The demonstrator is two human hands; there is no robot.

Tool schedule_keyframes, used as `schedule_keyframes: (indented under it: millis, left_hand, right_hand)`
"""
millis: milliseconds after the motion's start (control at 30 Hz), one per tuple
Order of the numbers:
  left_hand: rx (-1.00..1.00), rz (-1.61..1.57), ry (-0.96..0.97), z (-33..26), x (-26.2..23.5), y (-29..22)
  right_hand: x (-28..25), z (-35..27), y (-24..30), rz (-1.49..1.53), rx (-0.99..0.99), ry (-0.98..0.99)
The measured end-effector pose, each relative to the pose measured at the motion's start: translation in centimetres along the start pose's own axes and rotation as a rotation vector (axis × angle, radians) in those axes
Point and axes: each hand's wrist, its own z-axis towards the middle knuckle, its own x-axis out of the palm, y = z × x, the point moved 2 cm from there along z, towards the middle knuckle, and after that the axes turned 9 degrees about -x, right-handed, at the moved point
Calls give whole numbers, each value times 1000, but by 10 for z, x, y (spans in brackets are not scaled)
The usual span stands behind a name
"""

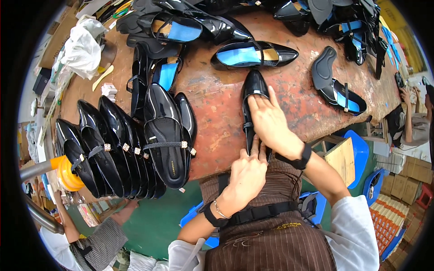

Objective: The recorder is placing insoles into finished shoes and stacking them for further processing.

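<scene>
We press a glossy black pointed shoe (253, 97) against the near edge of the reddish, scuffed worktable (217, 99), toe pointing away from us. Our right hand (271, 122) lies flat along its top, fingers held together and stretched toward the toe, the fingertips reaching just short of the shiny cap. Our left hand (246, 174) grips the heel end, which hangs at the table's rim above our brown striped apron (271, 230); its fingers curl together around the back of the shoe, which hides most of the heel from us. A thin strap with a small buckle crosses the shoe between our two hands.

To our left a row of finished black flats (131, 149) stands overlapped like tiles, each patent-smooth, with a narrow strap carrying small sparkling square studs. Farther up the table lie more black shoes showing bright blue insoles (239, 55), one of them just beyond the toe of ours. A separate dark moulded sole piece (323, 67) rests to the right, near another blue-lined shoe. A crumpled white plastic bag (83, 45) sits at the far left corner.
</scene>
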Motion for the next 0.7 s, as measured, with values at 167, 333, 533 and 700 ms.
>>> schedule_keyframes:
  millis: [167,333,533,700]
  left_hand:
    - [-58,-27,171,3,6,2]
    - [-19,38,134,2,-2,0]
    - [-9,37,36,3,-16,4]
    - [-322,-348,-3,-42,-115,29]
  right_hand:
    - [25,-7,15,-249,49,-21]
    - [23,6,9,-319,14,-122]
    - [11,23,4,-96,-70,146]
    - [-110,-8,-69,1118,81,-128]
